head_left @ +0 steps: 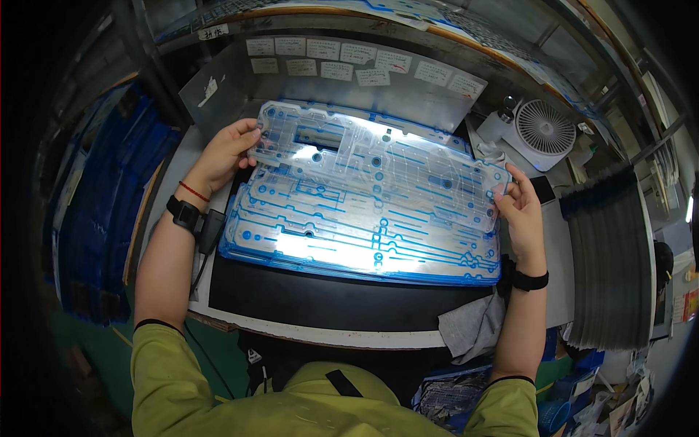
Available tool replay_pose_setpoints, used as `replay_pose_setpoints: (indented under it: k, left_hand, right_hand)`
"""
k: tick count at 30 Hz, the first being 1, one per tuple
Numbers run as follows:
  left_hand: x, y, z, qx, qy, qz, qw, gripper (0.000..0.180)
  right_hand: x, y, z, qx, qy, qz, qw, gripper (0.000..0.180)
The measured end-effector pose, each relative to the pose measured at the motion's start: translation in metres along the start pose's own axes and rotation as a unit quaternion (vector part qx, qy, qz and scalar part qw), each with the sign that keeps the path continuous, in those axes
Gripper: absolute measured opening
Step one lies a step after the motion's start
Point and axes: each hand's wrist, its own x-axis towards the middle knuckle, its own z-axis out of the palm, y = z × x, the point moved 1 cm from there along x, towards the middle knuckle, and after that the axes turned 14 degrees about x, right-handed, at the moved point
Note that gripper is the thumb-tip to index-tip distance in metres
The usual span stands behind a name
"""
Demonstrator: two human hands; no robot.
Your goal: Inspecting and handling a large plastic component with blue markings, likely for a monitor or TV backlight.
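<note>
A long, clear plastic panel (429, 171) with cutouts and small holes is held up between my two hands. My left hand (231, 151) pinches its left end, thumb on top. At the opposite end, my right hand (523, 207) grips the right edge between thumb and fingers. Beneath the panel lies a stack of shiny silver plates (328, 251) with blue lines, blue-ringed holes and blue edges. The panel covers the far part of the stack, which shows through it. Whether the two touch, I cannot tell. Bright light glares off both.
The stack lies on a black mat (342, 304). A white fan (545, 130) stands at the back right, and a grey cloth (473, 325) hangs over the front edge. Blue-edged sheets (102, 211) stand at left, grey sheets (608, 255) at right. Paper labels (322, 49) line the metal back panel.
</note>
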Motion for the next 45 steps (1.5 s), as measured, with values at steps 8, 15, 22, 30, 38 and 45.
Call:
replay_pose_setpoints:
  k: [8, 15, 22, 30, 38, 45]
  left_hand:
    - [0.007, -0.007, -0.005, -0.106, 0.063, -0.010, 0.992, 0.043]
    - [0.005, -0.010, -0.010, -0.073, 0.046, -0.012, 0.996, 0.044]
    - [0.001, -0.003, -0.005, -0.065, -0.064, 0.016, 0.996, 0.033]
    - [0.000, -0.005, -0.005, 0.020, -0.094, 0.026, 0.995, 0.021]
    - [0.001, -0.005, -0.002, 0.013, -0.026, 0.008, 1.000, 0.024]
    - [0.000, -0.004, -0.006, -0.013, -0.009, 0.017, 1.000, 0.026]
  right_hand:
    - [0.006, 0.017, -0.016, -0.146, 0.027, -0.035, 0.988, 0.043]
    - [-0.003, 0.007, 0.000, -0.170, -0.056, 0.070, 0.981, 0.025]
    - [-0.001, 0.001, 0.000, -0.103, 0.006, -0.005, 0.995, 0.021]
    - [0.000, 0.003, 0.007, -0.058, 0.059, -0.044, 0.996, 0.021]
    - [0.004, 0.003, -0.009, -0.050, 0.032, 0.001, 0.998, 0.016]
    - [0.003, 0.001, -0.008, -0.015, 0.049, -0.005, 0.999, 0.018]
